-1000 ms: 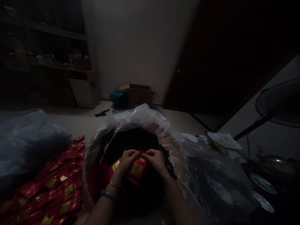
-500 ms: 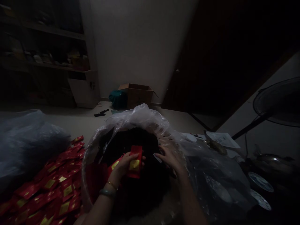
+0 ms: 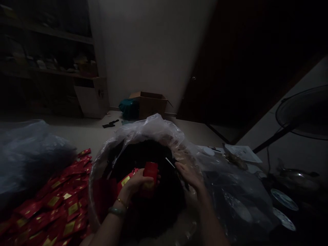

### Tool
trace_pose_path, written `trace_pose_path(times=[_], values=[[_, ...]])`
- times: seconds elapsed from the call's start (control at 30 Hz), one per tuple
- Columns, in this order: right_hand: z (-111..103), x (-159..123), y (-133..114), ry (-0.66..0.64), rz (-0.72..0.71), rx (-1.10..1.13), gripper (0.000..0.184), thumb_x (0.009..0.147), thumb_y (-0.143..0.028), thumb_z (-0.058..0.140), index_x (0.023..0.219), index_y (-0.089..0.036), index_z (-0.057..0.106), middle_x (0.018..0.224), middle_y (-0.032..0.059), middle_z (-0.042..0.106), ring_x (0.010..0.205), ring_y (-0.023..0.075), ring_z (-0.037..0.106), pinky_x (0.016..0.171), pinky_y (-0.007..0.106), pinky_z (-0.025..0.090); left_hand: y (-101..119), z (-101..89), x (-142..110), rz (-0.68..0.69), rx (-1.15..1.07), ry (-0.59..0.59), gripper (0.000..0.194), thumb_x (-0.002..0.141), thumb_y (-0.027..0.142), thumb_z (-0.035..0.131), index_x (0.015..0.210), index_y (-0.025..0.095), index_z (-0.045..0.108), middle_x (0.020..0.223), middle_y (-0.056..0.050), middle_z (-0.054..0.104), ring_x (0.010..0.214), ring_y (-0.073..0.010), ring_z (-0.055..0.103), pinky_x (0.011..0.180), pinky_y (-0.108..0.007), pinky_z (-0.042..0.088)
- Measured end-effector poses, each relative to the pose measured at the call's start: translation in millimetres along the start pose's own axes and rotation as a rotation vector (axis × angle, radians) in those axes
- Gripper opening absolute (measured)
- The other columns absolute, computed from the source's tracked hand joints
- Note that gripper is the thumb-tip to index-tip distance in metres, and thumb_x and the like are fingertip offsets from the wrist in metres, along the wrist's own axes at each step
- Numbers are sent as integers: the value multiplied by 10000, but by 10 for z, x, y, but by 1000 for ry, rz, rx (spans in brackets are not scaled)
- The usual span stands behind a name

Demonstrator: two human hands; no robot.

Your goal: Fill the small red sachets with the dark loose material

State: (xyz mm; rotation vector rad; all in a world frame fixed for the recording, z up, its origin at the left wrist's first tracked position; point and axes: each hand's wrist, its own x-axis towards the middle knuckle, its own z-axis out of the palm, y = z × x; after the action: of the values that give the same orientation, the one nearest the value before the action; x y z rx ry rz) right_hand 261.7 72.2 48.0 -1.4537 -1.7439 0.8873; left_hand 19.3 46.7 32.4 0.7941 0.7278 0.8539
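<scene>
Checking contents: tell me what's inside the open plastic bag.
The bag shows dark material and, at left, red packets; its bottom is covered, and the left hand hides part.

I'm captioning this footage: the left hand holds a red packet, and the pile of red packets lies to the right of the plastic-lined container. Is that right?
Not quite: the pile of red packets lies to the left of the plastic-lined container, as the head view shows. The left hand does hold a red packet.
</scene>
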Motion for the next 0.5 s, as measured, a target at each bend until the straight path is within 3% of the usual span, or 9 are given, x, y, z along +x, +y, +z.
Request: trace_pose_path(times=[0.13, 0.23, 0.33, 0.5], values=[[138, -99, -368, -166, -105, 16, 319, 806, -440, 566, 1003, -229, 704, 946, 27, 725, 840, 229, 652, 746, 321, 490, -22, 14, -12, -35, 66, -51, 360, 533, 182, 768, 872, 112, 668, 811, -79, 734, 688, -196, 665, 694, -314, 502], [269, -147, -509, -224, -146, -23, 303, 775, -404, 621, 1023, -253, 706, 1005, 26, 723, 895, 255, 657, 790, 342, 483, -51, 4, -5, -48, 179, -46, 300, 526, 164, 749, 816, 140, 677, 731, -18, 718, 650, -158, 629, 652, -260, 476], [352, -161, -536, -202, -107, -89, 315, 744, -355, 658, 1037, -249, 705, 1044, 46, 713, 947, 276, 650, 832, 371, 472, -64, -3, -2, -65, 256, -22, 304, 512, 154, 740, 806, 184, 667, 693, 31, 690, 660, -151, 601, 643, -246, 461], [370, -153, -510, -131, -103, -133, 279, 711, -294, 689, 972, -205, 732, 964, 76, 730, 892, 269, 660, 801, 362, 479, -107, -71, 41, -41, 360, 7, 395, 508, 207, 772, 888, 196, 666, 814, 13, 692, 772, -177, 590, 756, -298, 458]])
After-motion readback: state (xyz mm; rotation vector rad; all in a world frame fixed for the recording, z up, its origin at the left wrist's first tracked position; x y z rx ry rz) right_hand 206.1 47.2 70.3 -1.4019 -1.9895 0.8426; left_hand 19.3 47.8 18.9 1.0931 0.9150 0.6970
